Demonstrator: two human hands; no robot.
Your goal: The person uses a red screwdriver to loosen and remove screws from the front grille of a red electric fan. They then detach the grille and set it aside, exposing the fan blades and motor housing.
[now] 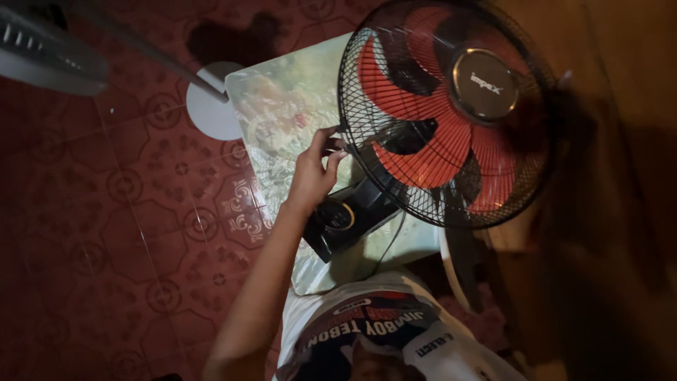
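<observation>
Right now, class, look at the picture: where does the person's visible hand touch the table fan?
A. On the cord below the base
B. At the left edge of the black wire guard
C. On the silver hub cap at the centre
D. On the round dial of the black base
B: the hand has its fingers at the left rim of the fan's wire guard, above the base dial and away from the hub cap.

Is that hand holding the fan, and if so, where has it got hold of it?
Yes. The left hand grips the fan at the left rim of its black wire grille, fingers curled onto the wires. The right hand is out of view.
</observation>
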